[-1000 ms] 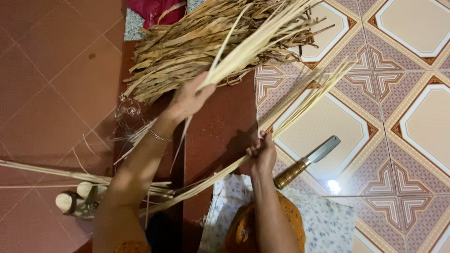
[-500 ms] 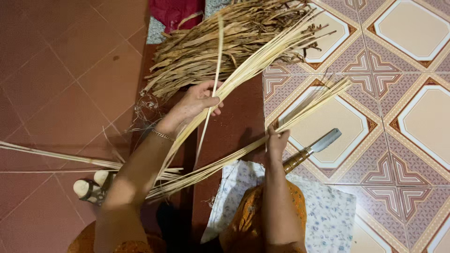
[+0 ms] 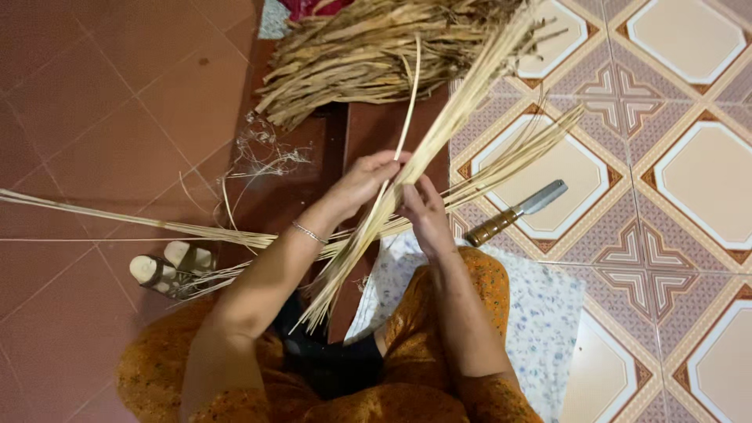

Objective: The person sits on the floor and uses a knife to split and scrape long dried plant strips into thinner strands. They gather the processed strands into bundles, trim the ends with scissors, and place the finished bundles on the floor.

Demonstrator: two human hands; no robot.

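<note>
Your left hand [image 3: 364,182] and right hand [image 3: 423,210] both close their fingers around the pale bundle of strips [image 3: 439,137], holding it up over the brown bench [image 3: 384,133] so the ends line up, just left of the knife [image 3: 517,211].

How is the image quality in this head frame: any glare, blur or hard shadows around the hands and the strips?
Head view: even, soft light with no hard shadows; mild sheen on the cleaver blade and pale floor tiles; left hand, right hand and the bundle of pale strips are reasonably sharp; the strip tips look slightly soft.
</note>
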